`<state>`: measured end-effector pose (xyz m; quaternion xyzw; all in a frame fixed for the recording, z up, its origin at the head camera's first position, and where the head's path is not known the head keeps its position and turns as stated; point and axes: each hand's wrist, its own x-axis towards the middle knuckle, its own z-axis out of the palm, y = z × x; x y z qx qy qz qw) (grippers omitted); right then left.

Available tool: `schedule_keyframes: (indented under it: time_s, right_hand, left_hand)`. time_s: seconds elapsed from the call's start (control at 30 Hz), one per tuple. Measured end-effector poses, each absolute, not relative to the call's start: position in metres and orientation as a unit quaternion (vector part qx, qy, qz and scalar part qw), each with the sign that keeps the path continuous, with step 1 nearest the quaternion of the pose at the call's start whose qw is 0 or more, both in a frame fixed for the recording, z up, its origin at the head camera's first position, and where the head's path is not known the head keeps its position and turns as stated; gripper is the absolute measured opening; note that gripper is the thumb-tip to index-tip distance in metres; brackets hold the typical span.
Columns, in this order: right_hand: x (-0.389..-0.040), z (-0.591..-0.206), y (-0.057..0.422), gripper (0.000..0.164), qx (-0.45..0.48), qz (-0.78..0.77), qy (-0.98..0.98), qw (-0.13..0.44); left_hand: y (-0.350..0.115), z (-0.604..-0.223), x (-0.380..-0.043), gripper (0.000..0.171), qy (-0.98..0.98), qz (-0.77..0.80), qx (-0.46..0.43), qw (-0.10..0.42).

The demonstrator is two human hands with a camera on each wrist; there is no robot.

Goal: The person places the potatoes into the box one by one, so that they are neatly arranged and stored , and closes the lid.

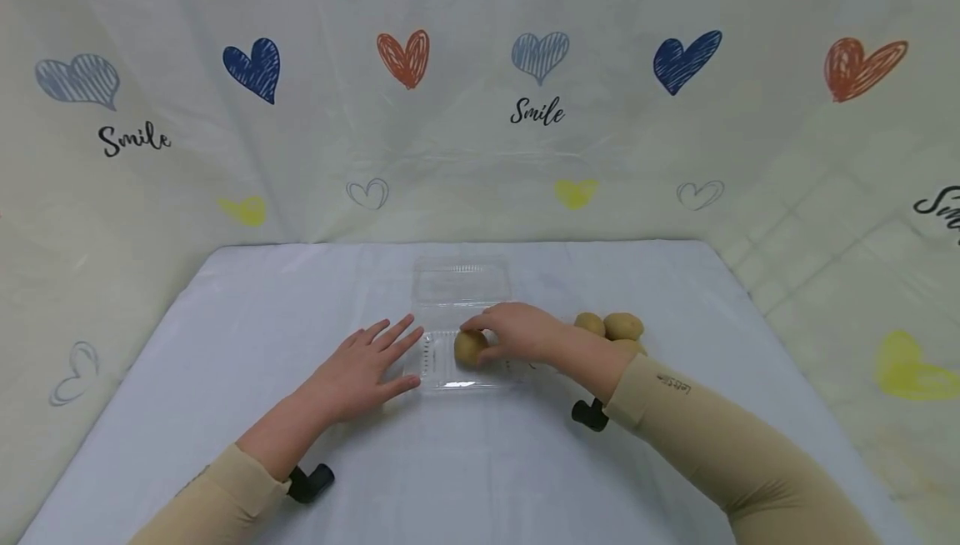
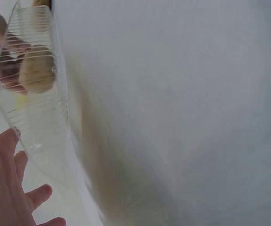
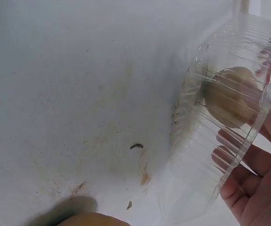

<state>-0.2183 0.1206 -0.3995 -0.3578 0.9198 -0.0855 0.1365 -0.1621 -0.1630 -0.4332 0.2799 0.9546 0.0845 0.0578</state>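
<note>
A clear plastic clamshell container (image 1: pixel 450 383) lies on the table with its lid (image 1: pixel 461 282) folded back, away from me. My right hand (image 1: pixel 521 332) holds a potato (image 1: pixel 470 349) between thumb and fingers, inside the container's base. Through the ribbed wall in the right wrist view, the same potato (image 3: pixel 227 101) shows low in the base, with fingers beside it. My left hand (image 1: pixel 360 374) is at the base's left end, fingers spread and fingertips right at the rim; it holds nothing.
Several potatoes (image 1: pixel 624 326) sit to the right of the container, partly behind my right forearm. Small dark crumbs (image 3: pixel 136 146) and brownish smudges mark the white cloth (image 1: pixel 480 470). A curtain printed with hearts (image 1: pixel 540 56) hangs behind the table's far edge.
</note>
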Motion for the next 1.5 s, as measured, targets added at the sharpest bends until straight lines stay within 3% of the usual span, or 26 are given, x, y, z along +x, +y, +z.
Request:
schedule_keyframes:
  time_s: [0.3, 0.77, 1.5]
  right_hand:
    - [-0.216, -0.402, 0.111, 0.051, -0.337, -0.1, 0.923, 0.159]
    - [-0.217, -0.402, 0.084, 0.048, -0.286, -0.088, 0.945, 0.136]
    - [-0.222, -0.407, 0.059, 0.05, -0.286, -0.091, 0.947, 0.117]
  left_hand:
    - [-0.166, -0.434, -0.162, 0.083, 0.95, 0.102, 0.291, 0.053]
    - [-0.164, -0.434, -0.161, 0.081, 0.95, 0.105, 0.287, 0.059]
    - [-0.167, -0.435, -0.161, 0.084, 0.946, 0.117, 0.297, 0.05]
